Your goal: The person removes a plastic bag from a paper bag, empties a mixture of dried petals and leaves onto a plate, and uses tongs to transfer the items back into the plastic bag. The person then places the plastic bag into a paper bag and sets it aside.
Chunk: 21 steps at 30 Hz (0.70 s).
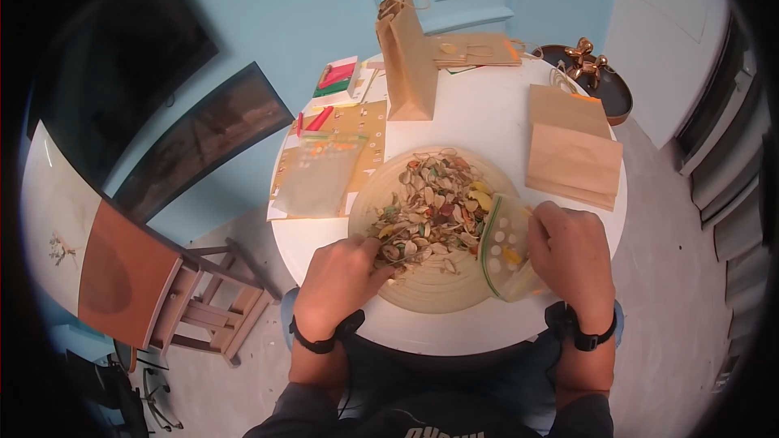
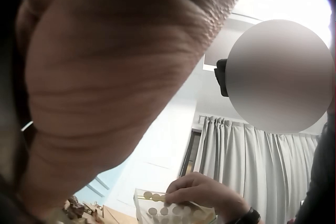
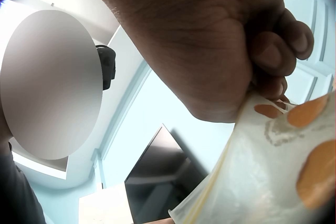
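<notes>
The right hand [image 1: 573, 253] pinches a thin, dotted plastic pouch [image 1: 505, 250] over the round plate's right rim; the left hand [image 1: 339, 277], fingers curled down, touches papery, curled potpourri [image 1: 430, 209] on the ridged plate [image 1: 438, 296], near the white counter's [image 1: 316, 242] front edge

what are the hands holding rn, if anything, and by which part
The right hand pinches the plastic bag by its edge, near the yellow strip. The left hand is at the dried pieces; whether it holds any cannot be told.
</notes>
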Each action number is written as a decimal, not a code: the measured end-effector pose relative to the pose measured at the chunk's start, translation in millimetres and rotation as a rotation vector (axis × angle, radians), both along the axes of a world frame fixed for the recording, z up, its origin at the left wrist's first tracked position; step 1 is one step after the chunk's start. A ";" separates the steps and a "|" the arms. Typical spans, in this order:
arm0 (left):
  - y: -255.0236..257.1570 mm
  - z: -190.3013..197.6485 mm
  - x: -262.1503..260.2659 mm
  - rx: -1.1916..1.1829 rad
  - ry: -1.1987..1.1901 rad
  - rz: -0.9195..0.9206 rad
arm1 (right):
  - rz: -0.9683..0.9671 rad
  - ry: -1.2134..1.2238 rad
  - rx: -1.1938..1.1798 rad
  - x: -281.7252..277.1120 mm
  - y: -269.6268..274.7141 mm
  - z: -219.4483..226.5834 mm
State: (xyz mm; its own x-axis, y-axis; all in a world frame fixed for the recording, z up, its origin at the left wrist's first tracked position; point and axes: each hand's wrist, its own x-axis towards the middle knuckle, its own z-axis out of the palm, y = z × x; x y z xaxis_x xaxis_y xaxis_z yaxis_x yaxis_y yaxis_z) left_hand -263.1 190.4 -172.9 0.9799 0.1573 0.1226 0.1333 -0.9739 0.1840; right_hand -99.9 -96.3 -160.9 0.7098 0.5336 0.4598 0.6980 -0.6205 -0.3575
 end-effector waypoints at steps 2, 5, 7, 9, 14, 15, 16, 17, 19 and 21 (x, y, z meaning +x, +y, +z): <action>-0.7 -0.9 0.9 -0.011 0.004 -0.011 | 0.004 0.000 0.001 0.1 -0.2 -0.3; -1.9 -1.5 -0.9 -0.030 -0.023 -0.012 | 0.004 0.008 0.004 0.1 -1.1 0.8; -3.0 -2.1 -1.2 -0.008 -0.007 -0.013 | 0.002 0.008 0.007 0.0 -2.3 1.3; -2.8 -3.5 -0.6 0.009 0.001 -0.012 | 0.002 0.001 0.009 -0.3 -3.0 1.7; -2.7 -1.5 1.2 -0.001 -0.021 -0.001 | 0.002 0.003 0.028 0.0 -5.2 1.3; -3.2 0.7 1.2 -0.007 -0.057 0.006 | 0.002 0.006 0.032 0.1 -5.3 0.8; -3.6 3.6 1.4 -0.012 -0.093 0.014 | 0.002 0.004 0.032 0.1 -5.6 0.7; -3.4 5.6 2.0 -0.018 -0.129 0.021 | 0.002 0.002 0.032 0.1 -5.8 0.7; 0.5 7.8 3.8 -0.062 -0.087 0.135 | 0.001 0.002 0.029 -0.1 -6.3 0.4; 9.4 6.8 4.2 -0.069 -0.022 0.203 | -0.001 0.004 0.025 -0.4 -6.7 -0.2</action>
State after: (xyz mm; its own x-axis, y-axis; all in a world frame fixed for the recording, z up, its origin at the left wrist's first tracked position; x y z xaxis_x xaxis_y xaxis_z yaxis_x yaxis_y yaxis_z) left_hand -258.8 199.7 -166.1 0.9243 0.3603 0.1261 0.3210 -0.9123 0.2542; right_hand -100.3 -103.0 -161.1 0.7126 0.5213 0.4696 0.6956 -0.6124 -0.3757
